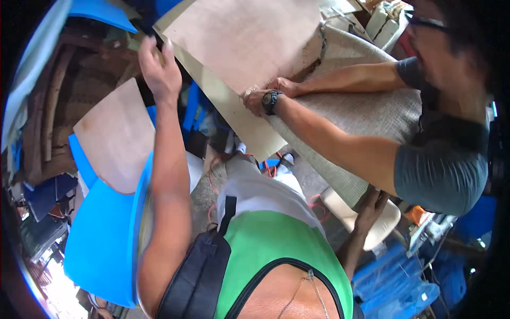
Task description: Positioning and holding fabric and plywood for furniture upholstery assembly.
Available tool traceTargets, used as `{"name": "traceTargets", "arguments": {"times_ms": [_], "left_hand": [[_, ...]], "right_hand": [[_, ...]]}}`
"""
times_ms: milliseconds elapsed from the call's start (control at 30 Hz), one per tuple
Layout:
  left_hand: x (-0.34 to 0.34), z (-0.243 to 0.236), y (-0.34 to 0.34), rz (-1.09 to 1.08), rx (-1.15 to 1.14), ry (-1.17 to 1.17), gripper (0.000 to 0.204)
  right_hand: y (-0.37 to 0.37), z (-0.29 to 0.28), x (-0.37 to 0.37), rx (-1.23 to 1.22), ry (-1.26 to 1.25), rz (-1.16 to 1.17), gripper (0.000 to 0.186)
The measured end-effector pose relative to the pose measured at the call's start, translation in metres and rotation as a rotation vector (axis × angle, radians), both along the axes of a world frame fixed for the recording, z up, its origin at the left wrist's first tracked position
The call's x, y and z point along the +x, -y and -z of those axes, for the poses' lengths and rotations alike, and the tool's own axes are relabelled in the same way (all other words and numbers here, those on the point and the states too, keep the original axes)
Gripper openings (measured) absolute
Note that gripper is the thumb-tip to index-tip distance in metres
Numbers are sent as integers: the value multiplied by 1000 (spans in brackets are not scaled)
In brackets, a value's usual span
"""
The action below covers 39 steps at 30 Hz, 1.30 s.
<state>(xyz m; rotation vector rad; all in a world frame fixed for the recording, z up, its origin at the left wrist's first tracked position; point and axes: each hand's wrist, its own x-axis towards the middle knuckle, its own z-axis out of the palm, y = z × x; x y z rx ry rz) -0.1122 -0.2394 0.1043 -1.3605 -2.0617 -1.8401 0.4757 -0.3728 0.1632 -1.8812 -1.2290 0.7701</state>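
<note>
My left hand [161,70] is raised beside the left edge of a pale board [212,32], its thumb and fingers apart with nothing between them. A grey-beige woven fabric [372,117] lies over the right part of the board and drapes down toward me. My right hand [374,204], partly in shadow, is closed at the fabric's lower edge, beneath a co-worker's arm. The co-worker's two hands [260,101], one wrist with a black watch, press together at the fabric's near left corner, where its edge is frayed.
At left stand bright blue curved panels [101,239] and a pale plywood piece [117,138]. The co-worker [441,170] leans in from the right. Red cord [214,173] lies on the floor, a cream seat [385,226] is low right, and blue plastic-wrapped items [393,282] lie behind it.
</note>
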Motion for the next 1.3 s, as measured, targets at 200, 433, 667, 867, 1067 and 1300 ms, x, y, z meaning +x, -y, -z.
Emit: {"name": "traceTargets", "arguments": {"times_ms": [200,433,667,867,1067,1300], "left_hand": [[-47,7,-91,-38,-127,-233,46],[-39,29,-105,-183,-203,-432,22],[-38,34,-101,-190,-141,-603,20],[-37,33,-103,-202,-139,-569,20],[-37,30,-101,-177,-125,-615,20],[-39,30,-101,-212,-116,-670,22]], "right_hand": [[8,32,7,151,-58,123,45],[-63,85,-49,-132,-206,137,57],[-181,118,-109,-470,-704,73,69],[-205,43,-108,-760,-1395,-267,80],[-186,51,-116,-571,-865,217,86],[-133,87,-89,-326,-311,167,71]]}}
